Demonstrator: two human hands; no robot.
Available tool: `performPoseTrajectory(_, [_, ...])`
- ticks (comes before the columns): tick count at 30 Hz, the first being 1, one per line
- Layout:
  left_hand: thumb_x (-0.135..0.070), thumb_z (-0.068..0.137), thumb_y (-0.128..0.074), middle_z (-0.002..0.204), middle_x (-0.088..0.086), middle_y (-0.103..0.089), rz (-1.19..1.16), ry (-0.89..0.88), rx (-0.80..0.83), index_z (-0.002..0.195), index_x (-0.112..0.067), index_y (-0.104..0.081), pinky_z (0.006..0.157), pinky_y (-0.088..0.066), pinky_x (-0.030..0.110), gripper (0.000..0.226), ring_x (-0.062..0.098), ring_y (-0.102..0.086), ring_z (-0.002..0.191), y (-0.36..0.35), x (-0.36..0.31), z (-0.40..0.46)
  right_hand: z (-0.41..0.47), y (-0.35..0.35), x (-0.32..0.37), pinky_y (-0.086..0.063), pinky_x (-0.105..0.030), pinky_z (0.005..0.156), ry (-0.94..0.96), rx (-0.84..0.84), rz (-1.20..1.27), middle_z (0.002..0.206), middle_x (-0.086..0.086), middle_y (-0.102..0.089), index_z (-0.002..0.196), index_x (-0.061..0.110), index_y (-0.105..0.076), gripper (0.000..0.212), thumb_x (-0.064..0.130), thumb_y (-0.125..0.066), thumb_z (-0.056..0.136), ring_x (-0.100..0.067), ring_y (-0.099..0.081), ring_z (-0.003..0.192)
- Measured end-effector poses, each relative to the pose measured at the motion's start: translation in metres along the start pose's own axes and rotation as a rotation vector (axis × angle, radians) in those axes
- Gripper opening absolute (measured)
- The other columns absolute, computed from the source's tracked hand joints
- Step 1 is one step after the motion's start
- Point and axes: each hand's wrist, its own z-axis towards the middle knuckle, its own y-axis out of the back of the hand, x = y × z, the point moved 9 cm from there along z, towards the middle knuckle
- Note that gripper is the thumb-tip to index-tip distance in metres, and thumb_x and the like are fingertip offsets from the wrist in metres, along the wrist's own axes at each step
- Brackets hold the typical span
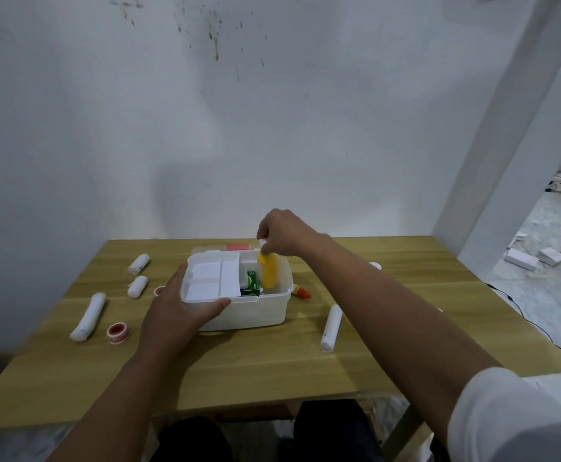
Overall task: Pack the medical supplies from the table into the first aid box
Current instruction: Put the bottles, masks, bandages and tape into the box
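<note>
Near the left edge of the bench (pixel 389 355) lies a long white bandage roll (pixel 88 317), with a red tape roll (pixel 118 333) just beside it. Two shorter bandage rolls (pixel 138 264) lie further back. My left hand (pixel 175 311) rests on the front left corner of the first aid box (pixel 255 311); my fingers (pixel 217 306) are spread, the thumb along the front rim. The box stands at the middle of the bench, with a white divided tray and a green carton (pixel 251 283) inside. My right hand (pixel 284 233) pinches the white cap of a yellow bottle (pixel 268 271), which is upright in the right part of the box. A small red-tipped tube (pixel 301 292) lies just right of the box, and a white tube (pixel 331 327) nearer the front.
</note>
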Motion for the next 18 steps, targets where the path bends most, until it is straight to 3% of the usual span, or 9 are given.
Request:
performPoseTrajectory(5, [-0.071,0.064,-0.084,0.162,-0.004,-0.045,-0.004,0.003,0.015,0.163,-0.038,-0.029,0.101,-0.052,0.050,0.118,0.027,-0.045,0.144,-0.002,0.002,0.000,-0.006,-0.018,-0.004,-0.060,-0.036,0.087,-0.021,0.021,0.002,0.112,-0.006,-0.074,0.113,0.011,-0.078,0.035,0.013,-0.087,0.079,-0.022,-0.068,0.102])
performPoseTrajectory(11, [-0.077,0.060,-0.079,0.159,-0.005,-0.049,0.003,-0.003,0.026,0.161,-0.038,-0.032,0.101,-0.051,0.049,0.118,0.027,-0.046,0.142,0.000,-0.001,0.001,-0.022,0.010,-0.017,-0.056,-0.037,0.098,-0.066,0.022,0.099,0.117,-0.007,-0.075,0.127,0.006,-0.071,0.058,0.028,-0.091,0.077,-0.021,-0.069,0.109])
performPoseTrajectory(14, [-0.083,0.055,-0.073,0.158,-0.006,-0.049,0.011,-0.005,0.036,0.162,-0.037,-0.033,0.102,-0.051,0.049,0.123,0.026,-0.047,0.142,0.001,-0.003,-0.001,-0.031,0.043,-0.036,-0.056,-0.034,0.097,-0.128,-0.039,0.117,0.118,-0.008,-0.075,0.121,0.006,-0.075,0.045,0.027,-0.086,0.083,-0.021,-0.070,0.108])
performPoseTrajectory(18, [-0.082,0.059,-0.078,0.160,-0.004,-0.048,0.019,0.007,0.058,0.163,-0.038,-0.029,0.102,-0.052,0.052,0.124,0.028,-0.046,0.142,0.000,0.003,0.002,-0.049,0.063,-0.077,-0.058,-0.038,0.090,-0.311,0.039,-0.141,0.118,-0.009,-0.074,0.113,0.007,-0.072,0.032,0.025,-0.079,0.087,-0.027,-0.069,0.102])
